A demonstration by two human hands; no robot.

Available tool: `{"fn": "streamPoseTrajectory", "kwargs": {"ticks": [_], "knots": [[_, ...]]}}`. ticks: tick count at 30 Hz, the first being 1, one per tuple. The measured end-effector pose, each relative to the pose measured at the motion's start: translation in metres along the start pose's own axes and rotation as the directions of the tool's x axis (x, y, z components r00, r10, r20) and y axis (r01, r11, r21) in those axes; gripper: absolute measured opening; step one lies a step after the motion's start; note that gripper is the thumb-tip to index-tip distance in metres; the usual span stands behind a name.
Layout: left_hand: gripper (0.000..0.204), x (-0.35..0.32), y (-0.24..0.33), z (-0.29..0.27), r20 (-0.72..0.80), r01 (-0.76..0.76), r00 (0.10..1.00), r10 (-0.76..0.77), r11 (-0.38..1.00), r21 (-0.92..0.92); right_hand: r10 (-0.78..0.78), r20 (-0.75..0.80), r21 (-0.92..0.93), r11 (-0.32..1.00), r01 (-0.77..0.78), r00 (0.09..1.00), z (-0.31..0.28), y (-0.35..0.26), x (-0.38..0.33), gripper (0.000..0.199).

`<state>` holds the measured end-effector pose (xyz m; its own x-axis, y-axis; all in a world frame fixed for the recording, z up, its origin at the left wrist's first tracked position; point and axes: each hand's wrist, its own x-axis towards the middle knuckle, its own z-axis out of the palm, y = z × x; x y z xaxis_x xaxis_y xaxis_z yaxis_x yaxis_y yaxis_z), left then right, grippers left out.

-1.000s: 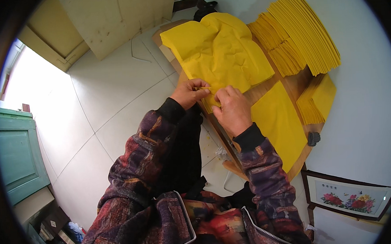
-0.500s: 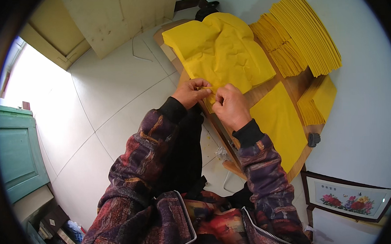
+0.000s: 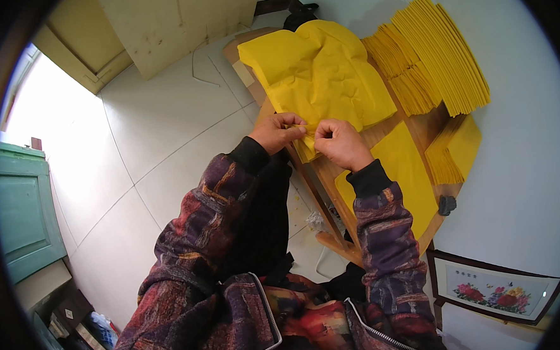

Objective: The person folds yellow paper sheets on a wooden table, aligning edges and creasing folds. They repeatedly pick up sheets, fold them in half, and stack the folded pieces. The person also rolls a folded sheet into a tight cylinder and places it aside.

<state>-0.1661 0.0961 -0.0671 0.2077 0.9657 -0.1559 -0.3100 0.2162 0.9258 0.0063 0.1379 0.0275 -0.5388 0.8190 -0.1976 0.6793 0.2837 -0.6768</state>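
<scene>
Pinching the near edge of a crumpled yellow paper sheet (image 3: 326, 84) between thumb and fingertips, left hand (image 3: 279, 132) and right hand (image 3: 340, 143) close together at frame centre, knuckles almost touching, both closed on the same small fold. Lying across the upper middle of the frame, spread over the far end of the wooden counter (image 3: 420, 129), its lower corner drawn toward the body. Hard to tell whether one sheet or several layers sit in that grip.

Just below the right hand, a flat yellow sheet (image 3: 400, 175) resting smooth on the counter. Further right, a small pile of folded yellow pieces (image 3: 453, 153) at the counter's edge. Upper right, a long fanned stack of folded yellow papers (image 3: 438, 52), tightly ranked and plainly finished, leaning toward the white wall.

Judging by that stack, well into the folding: many pieces done, the crumpled sheet only at its first crease, the flat sheet apparently untouched.

Lower right, a framed flower picture (image 3: 495, 287) propped by the wall; far left, a green cabinet (image 3: 22, 214) on the pale tiled floor (image 3: 133, 157).
</scene>
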Motion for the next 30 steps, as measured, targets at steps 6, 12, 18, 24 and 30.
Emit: {"fn": "streamPoseTrajectory", "kwargs": {"ticks": [6,12,18,24,30], "knots": [[0.020,-0.001,0.003,-0.005,0.082,-0.005,0.997,0.004,1.000,0.003,0.059,0.091,0.074,0.995,-0.066,0.994,-0.004,0.006,0.007,0.015],[0.031,-0.002,0.009,-0.010,0.157,0.019,0.987,-0.019,1.000,0.001,0.059,0.134,0.121,0.990,-0.075,0.989,-0.007,0.008,0.009,0.016],[0.026,-0.006,0.015,-0.008,0.137,0.023,0.990,-0.021,1.000,-0.015,0.009,0.114,0.125,0.992,-0.024,0.993,-0.007,0.008,0.006,0.013],[0.020,-0.002,0.009,-0.003,0.060,-0.006,0.998,0.007,1.000,-0.016,-0.021,0.044,0.043,0.999,0.019,0.999,-0.003,0.001,-0.002,0.009],[0.017,0.002,-0.001,0.004,-0.054,-0.044,0.998,0.042,0.998,-0.037,-0.227,-0.112,-0.115,0.970,0.214,0.967,0.004,-0.002,-0.017,0.007]]}}
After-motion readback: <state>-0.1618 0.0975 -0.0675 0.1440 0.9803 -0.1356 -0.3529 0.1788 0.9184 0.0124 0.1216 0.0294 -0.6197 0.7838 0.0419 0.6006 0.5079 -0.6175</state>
